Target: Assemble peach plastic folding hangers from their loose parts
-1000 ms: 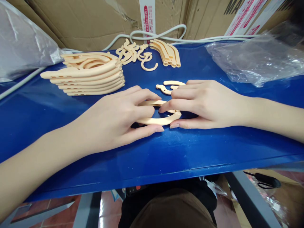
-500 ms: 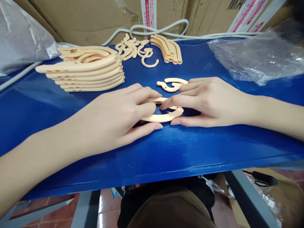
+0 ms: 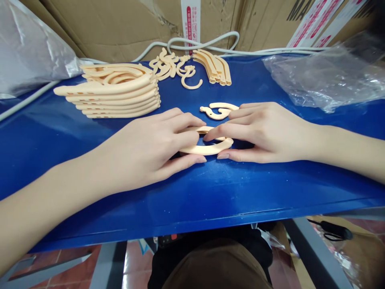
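Both hands hold a cream plastic folding hanger low over the blue table, its curved arms forming a loop. My left hand grips its left part, with the thumb along the near side and the fingers over the top, hiding that end. At the right end my right hand pinches it, the index finger reaching inside the loop and the thumb at the near edge. Just behind lies a loose hanger hook beside a curved arm piece, both partly covered by my right fingers.
A stack of folded cream hangers stands at the back left. Behind are a pile of hooks and several curved arm pieces. A clear plastic bag lies back right. A white cable runs along the cardboard boxes.
The view has tilted slightly, so everything sits a little lower in the picture. Both hands keep the same grip on the hanger, with hardly any movement.
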Available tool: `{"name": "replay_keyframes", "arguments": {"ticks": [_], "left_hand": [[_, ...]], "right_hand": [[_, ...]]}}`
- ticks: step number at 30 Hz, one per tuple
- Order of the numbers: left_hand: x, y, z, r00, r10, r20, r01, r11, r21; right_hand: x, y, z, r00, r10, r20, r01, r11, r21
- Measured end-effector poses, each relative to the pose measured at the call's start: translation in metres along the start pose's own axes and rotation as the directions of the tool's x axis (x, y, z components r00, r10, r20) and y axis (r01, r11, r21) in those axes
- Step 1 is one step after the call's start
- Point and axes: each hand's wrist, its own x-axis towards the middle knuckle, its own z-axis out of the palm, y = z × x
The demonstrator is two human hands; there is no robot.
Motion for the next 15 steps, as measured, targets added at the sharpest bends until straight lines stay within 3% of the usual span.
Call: {"name": "replay_keyframes", "arguments": {"ticks": [15], "left_hand": [[0.0005,0.0006,0.0009,1.000,-0.010,0.008,0.010,1.000,-0.010]], "right_hand": [[-0.0005,0.0003,0.0016,0.998,-0.051,-0.042,0.051,0.999,-0.008]]}}
